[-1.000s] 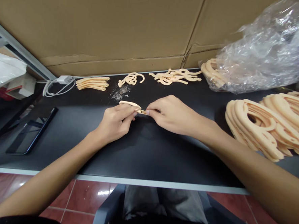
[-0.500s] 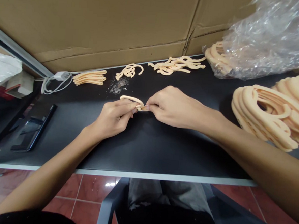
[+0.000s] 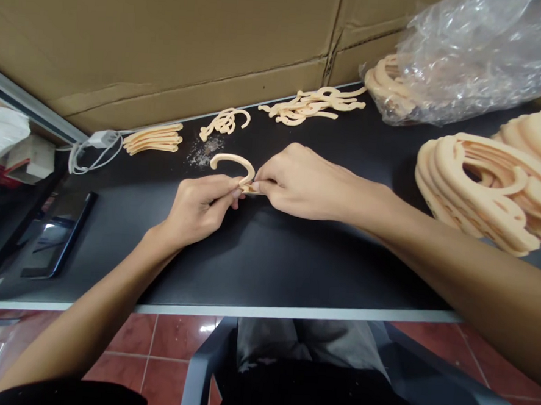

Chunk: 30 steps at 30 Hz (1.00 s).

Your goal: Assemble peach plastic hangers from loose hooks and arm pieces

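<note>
"Black tabletop (image 3: 267, 263), cardboard wall (image 3: 193, 45) behind. On my remote feed: hands?"

"Both pinched narrow. Left hand (image 3: 201, 207) has the cream hook (image 3: 234, 159) near its base, curve up, probably steadying it; right hand (image 3: 306, 183) pinches a slim piece (image 3: 253, 192) against that base. Joined or just touching, I can't tell."

"Where?"

"Mid-table, between the hands, likely so both fingertips reach."

"Outward?"

"Crumbs (image 3: 204, 151) just beyond. Back edge: slats (image 3: 155, 139) lined up, small heap (image 3: 224, 123), bigger tangle (image 3: 315, 104); sorted by shape, I'd guess. Right: stacked frames (image 3: 477, 184) beside the plastic bag (image 3: 471, 62), maybe for reach. Phone (image 3: 60, 232) far left, presumably out of the way."
</note>
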### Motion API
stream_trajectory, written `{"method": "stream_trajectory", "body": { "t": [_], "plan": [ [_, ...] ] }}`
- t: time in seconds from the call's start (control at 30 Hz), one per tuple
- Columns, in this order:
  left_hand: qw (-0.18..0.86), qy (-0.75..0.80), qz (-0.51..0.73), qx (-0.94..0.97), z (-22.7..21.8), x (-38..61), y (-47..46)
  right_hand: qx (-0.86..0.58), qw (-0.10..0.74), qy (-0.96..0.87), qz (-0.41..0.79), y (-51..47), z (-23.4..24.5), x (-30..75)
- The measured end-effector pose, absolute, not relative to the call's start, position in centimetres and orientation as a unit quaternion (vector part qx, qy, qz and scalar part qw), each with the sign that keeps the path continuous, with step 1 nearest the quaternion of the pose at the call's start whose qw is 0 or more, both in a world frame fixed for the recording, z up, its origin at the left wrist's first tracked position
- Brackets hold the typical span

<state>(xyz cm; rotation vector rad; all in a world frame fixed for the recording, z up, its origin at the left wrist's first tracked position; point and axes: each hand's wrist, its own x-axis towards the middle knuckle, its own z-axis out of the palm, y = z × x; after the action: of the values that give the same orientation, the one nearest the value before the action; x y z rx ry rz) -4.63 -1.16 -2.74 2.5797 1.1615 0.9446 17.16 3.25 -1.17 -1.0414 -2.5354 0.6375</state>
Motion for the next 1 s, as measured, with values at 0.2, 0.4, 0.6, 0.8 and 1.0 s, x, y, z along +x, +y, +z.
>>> {"method": "stream_trajectory", "body": {
  "t": [0.2, 0.4, 0.6, 0.8, 1.0],
  "plan": [
    [0.063, 0.41, 0.32, 0.852, -3.0, -4.4, -1.3, -0.358, 0.176, -0.879, 0.261, 3.9, -1.1, 17.3],
    [0.041, 0.398, 0.36, 0.843, -3.3, -4.2, -1.3, -0.329, 0.163, -0.885, 0.288, 4.0, -0.6, 17.3],
    [0.128, 0.469, 0.435, 0.758, -2.6, -4.2, -1.4, -0.31, 0.196, -0.902, 0.228, 3.3, -1.2, 17.0],
    [0.366, 0.45, 0.604, 0.547, -2.0, -4.8, -0.5, -0.304, 0.318, -0.897, 0.053, 3.6, -2.9, 16.7],
    [0.6, 0.357, 0.534, 0.477, -1.1, -5.2, -0.7, -0.241, 0.308, -0.915, 0.098, 3.9, -3.6, 16.5]
  ]
}}
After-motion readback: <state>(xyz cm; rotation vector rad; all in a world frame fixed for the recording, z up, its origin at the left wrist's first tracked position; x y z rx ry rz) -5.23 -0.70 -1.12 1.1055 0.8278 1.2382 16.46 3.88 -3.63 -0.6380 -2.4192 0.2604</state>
